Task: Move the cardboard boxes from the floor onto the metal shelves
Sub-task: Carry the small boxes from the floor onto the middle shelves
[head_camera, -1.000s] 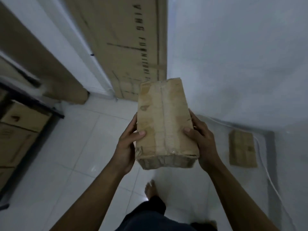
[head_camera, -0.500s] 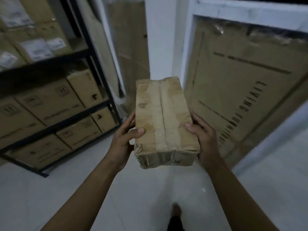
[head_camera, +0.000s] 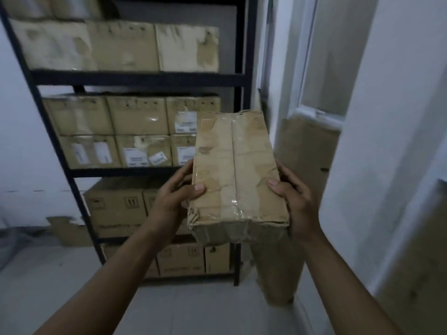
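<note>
I hold a long, worn, taped cardboard box (head_camera: 235,175) in front of me at chest height. My left hand (head_camera: 175,199) grips its left side with the thumb on top. My right hand (head_camera: 294,199) grips its right side the same way. Straight ahead stands the black metal shelf unit (head_camera: 135,77), its several levels packed with cardboard boxes (head_camera: 137,114). The held box covers part of the unit's right post and the middle shelves.
A flat cardboard sheet (head_camera: 302,151) leans against the white wall and window frame to the right of the shelves. A torn scrap of cardboard (head_camera: 67,228) lies on the floor left of the unit. White wall (head_camera: 387,117) runs close on my right.
My view has swung left until the shelf unit is straight ahead and nearer. The box stays gripped in both hands in the same way.
</note>
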